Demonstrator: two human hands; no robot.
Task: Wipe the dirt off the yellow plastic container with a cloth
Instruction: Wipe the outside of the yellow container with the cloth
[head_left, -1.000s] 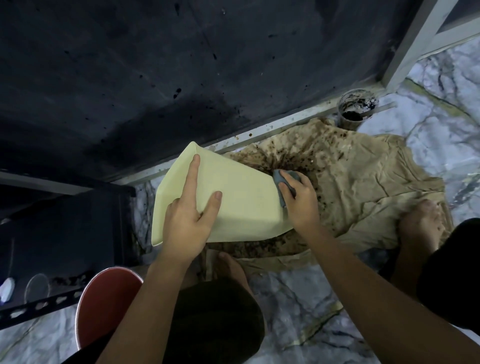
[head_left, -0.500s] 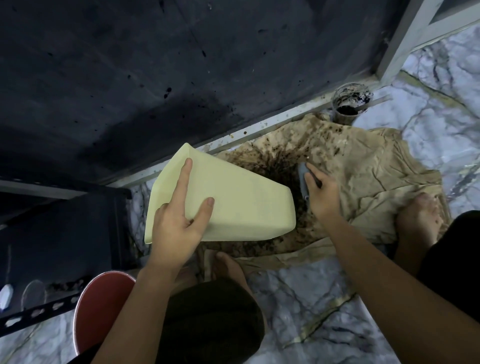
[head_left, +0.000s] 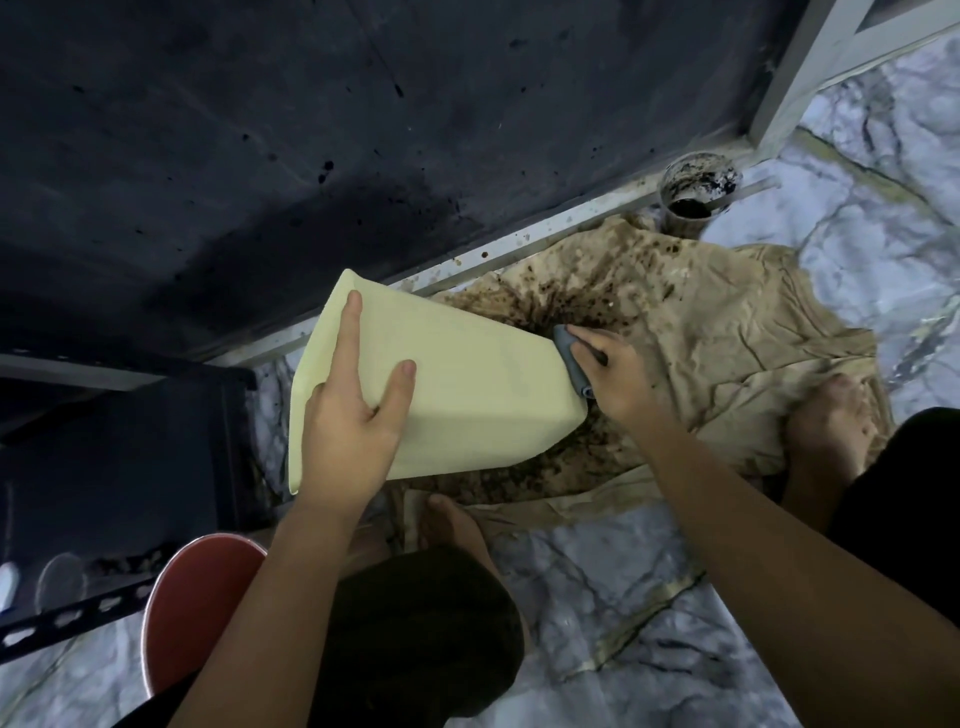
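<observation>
The pale yellow plastic container (head_left: 467, 395) lies tipped on its side over a stained brown sheet, its base end pointing right. My left hand (head_left: 353, 421) lies flat on its upper side with fingers spread, steadying it. My right hand (head_left: 613, 374) holds a small grey cloth (head_left: 569, 361) and presses it against the container's right end. Most of the cloth is hidden between my fingers and the container.
The crumpled brown sheet (head_left: 727, 353), spattered with dark dirt, covers the marble floor (head_left: 623, 597). A dirty cup (head_left: 698, 192) stands at the back by a metal frame. A dark wall fills the back, a red stool (head_left: 192, 608) sits at lower left, and my bare feet rest on the sheet.
My right hand with the cloth went off the container's side onto the sheet, then came back against the container's right end. The container tilted slightly under my left hand.
</observation>
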